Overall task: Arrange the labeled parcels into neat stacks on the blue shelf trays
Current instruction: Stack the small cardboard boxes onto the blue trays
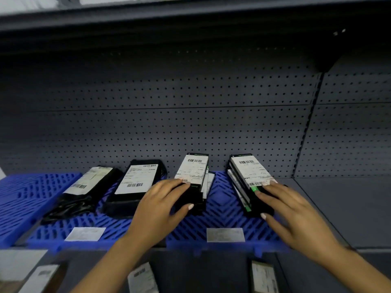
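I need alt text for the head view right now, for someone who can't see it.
Two hands rest on two stacks of labeled black parcels on a blue tray: the left hand on the stack left of the right hand's stack. Two more parcels lie farther left, before a gray pegboard.

Head camera looks forward and down, close over the blue shelf trays (222, 208).
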Tool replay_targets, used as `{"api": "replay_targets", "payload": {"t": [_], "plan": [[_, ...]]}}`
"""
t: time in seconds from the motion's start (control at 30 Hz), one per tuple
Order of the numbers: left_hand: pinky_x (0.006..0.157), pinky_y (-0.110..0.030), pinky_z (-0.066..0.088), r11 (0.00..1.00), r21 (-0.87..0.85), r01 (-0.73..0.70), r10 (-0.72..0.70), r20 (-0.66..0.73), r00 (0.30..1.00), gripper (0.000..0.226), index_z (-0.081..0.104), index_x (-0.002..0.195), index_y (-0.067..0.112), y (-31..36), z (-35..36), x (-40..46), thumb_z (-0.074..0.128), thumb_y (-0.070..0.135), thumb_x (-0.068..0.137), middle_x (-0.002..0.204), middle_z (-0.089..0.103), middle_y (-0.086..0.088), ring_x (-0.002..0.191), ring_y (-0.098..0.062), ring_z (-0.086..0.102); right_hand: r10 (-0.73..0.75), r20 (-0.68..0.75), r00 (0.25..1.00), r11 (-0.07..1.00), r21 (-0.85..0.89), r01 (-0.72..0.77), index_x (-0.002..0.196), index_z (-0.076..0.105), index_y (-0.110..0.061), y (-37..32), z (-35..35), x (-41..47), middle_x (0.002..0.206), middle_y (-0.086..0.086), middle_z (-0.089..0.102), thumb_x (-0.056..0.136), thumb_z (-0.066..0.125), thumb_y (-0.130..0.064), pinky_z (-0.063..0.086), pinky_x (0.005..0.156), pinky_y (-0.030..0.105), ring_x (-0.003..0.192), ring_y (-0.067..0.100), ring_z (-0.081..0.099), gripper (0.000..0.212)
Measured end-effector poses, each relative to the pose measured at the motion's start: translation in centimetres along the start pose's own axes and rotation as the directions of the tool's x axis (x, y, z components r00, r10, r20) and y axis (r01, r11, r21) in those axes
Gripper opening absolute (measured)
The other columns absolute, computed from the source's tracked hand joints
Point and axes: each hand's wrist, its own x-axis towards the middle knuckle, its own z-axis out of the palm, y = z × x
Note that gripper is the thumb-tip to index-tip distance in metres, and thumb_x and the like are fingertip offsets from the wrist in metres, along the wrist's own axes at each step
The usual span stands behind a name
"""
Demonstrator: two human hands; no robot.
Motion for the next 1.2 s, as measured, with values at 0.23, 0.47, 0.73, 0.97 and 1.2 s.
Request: {"api": "replay_targets", "payload": {"t": [0.23,0.47,0.73,0.97,1.2], "plan": [[0.098,-0.034,0.045,0.998,-0.034,-0.054,0.054,-0.015,0.998,0.052,0.058,0.128,0.021,-1.2,-5.9,-3.3,0.046,0.054,0.09,0.128,0.057,0.005,0.118,-0.014,0.049,0.011,-0.051,0.999,0.998,-0.058,-0.014,0.132,0.055,-0.02,-8.6,-2.5,-0.8,0.134,0.003,0.055,0.092,0.043,-0.042,0.043,0.102,0.046,0.128,0.024,0.045,0.047],[0.099,-0.035,0.041,0.995,-0.019,-0.1,0.1,-0.023,0.995,0.058,0.054,0.132,0.02,-2.1,-13.9,-5.7,0.041,0.057,0.09,0.133,0.055,0.002,0.12,-0.016,0.047,0.024,-0.116,0.993,0.995,-0.093,-0.035,0.134,0.053,-0.019,-17.6,-5.9,0.2,0.136,0.004,0.053,0.091,0.044,-0.042,0.04,0.105,0.044,0.13,0.024,0.043,0.049],[0.1,-0.038,0.04,0.989,0.047,-0.141,0.144,-0.076,0.987,0.063,0.047,0.138,0.02,-2.5,-22.4,-4.5,0.038,0.058,0.089,0.137,0.052,0.0,0.122,-0.021,0.048,-0.097,-0.179,0.979,0.984,-0.162,0.068,0.135,0.052,-0.019,-24.5,-11.4,4.3,0.138,0.004,0.051,0.091,0.045,-0.039,0.038,0.105,0.04,0.131,0.024,0.043,0.048],[0.104,-0.039,0.037,0.982,0.152,-0.115,0.132,-0.109,0.985,0.068,0.04,0.143,0.022,-2.5,-27.9,-1.3,0.039,0.062,0.089,0.142,0.046,0.001,0.129,-0.02,0.043,-0.124,-0.2,0.972,0.974,-0.212,0.08,0.14,0.044,-0.022,-25.3,-16.3,9.5,0.142,0.004,0.047,0.092,0.045,-0.044,0.03,0.107,0.035,0.132,0.024,0.041,0.053],[0.112,-0.034,0.026,0.976,0.212,-0.037,0.064,-0.124,0.99,0.07,0.028,0.148,0.025,-2.7,-31.0,3.2,0.049,0.056,0.089,0.15,0.034,0.003,0.137,-0.016,0.03,-0.119,-0.227,0.967,0.977,-0.198,0.074,0.143,0.041,-0.022,-23.5,-19.0,14.1,0.145,0.004,0.044,0.09,0.06,-0.035,0.03,0.106,0.034,0.133,0.023,0.04,0.058]]}}
